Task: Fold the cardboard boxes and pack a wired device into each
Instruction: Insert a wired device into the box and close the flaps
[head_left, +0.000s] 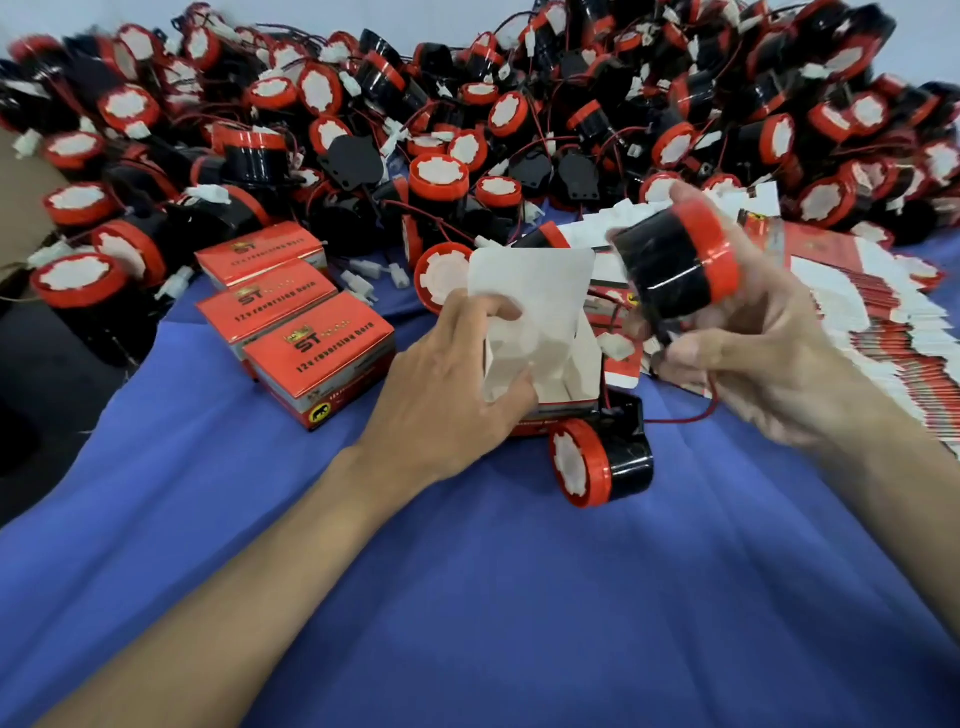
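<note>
Open box (571, 374): mouth up, left hand (447, 384) fingers pinching its wall. Device (670, 265): right hand (763, 358) fingers clamped round it, just above-right of the mouth, red end outward.

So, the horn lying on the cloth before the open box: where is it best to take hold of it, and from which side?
Probably by the black barrel of the horn, from above, grip across its round sides. It lies on its side, red cap toward you, bracket and wire behind by the box, so the top is free.
</note>
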